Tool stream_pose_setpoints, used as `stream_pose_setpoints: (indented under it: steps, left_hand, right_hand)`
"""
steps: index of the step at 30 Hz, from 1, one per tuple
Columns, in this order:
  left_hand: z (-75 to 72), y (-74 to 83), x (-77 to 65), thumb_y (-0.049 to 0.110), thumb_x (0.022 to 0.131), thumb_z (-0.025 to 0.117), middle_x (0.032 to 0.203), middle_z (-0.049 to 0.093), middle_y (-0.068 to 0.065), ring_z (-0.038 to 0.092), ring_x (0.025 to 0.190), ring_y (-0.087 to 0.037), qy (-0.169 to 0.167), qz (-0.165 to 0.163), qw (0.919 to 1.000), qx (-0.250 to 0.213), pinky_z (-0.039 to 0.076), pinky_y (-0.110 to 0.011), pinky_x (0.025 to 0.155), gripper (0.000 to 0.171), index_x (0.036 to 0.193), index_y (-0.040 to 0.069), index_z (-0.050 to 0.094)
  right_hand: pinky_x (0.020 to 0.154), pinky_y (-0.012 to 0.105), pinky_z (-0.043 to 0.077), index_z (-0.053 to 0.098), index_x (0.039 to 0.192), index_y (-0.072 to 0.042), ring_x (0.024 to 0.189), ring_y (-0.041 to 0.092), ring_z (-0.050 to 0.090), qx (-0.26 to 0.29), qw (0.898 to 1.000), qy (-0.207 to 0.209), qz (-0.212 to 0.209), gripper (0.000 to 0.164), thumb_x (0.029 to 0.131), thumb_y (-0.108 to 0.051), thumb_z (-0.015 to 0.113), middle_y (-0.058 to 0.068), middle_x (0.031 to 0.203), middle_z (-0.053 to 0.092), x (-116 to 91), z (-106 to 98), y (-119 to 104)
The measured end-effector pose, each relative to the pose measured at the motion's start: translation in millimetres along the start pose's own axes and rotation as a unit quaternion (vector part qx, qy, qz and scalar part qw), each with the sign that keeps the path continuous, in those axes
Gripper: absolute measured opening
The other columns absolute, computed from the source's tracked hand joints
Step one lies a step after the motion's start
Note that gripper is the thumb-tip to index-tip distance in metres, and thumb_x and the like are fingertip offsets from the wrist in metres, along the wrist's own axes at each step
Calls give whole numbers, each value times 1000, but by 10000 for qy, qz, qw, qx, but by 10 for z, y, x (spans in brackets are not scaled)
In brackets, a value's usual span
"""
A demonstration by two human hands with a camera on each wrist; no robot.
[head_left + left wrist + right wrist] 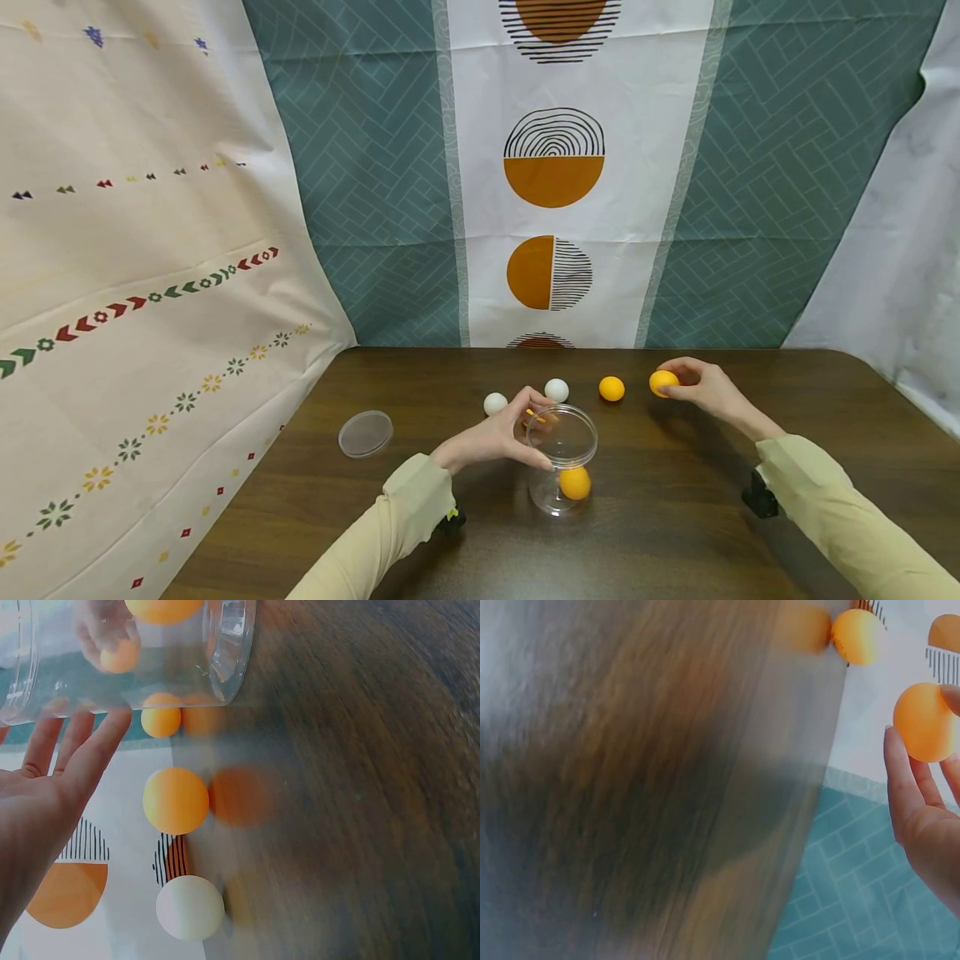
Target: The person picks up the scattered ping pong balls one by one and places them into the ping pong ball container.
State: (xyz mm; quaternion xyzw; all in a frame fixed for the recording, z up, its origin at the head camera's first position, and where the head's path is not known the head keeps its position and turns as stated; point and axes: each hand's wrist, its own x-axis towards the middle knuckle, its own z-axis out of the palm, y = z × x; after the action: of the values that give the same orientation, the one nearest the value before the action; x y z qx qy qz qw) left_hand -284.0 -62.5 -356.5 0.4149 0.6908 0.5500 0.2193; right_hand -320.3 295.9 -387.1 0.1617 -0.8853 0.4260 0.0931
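My left hand (pixel 495 435) grips a clear plastic jar (pixel 542 493) near its rim, thumb on the near side and fingers behind. The jar is upright, and one orange ping-pong ball (pixel 575 482) lies at its bottom. Seen from the left wrist, the fingers (pixel 96 754) lie against the jar wall (pixel 82 690). Over at the right, my right hand (pixel 711 390) pinches another orange ping-pong ball (pixel 924 724) between thumb and fingertips, held above the table. Some of the right hand's fingers are cut off by the right wrist view's edge.
On the brown table (pixel 675 533), an orange ball (pixel 611 388) and two white balls, one left (pixel 495 404) and one right (pixel 557 390), lie behind the jar. Another orange ball (pixel 176 801) is partly hidden by my left hand in the head view. A clear round lid (pixel 365 434) lies at left.
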Motion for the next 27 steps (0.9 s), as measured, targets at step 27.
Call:
stream_pose_setpoints:
  steps: [27]
  left_hand:
    - [-12, -20, 4, 2, 75, 71, 123, 39, -21, 47, 109, -24, -32, -35, 10000, -36, 34, -47, 92, 61, 120, 1, 30]
  right_hand:
    - [70, 25, 47, 56, 111, 4, 86, 29, 57, 573, 9969, -119, -530, 37, 81, -12, 69, 18, 103, 58, 64, 133, -414]
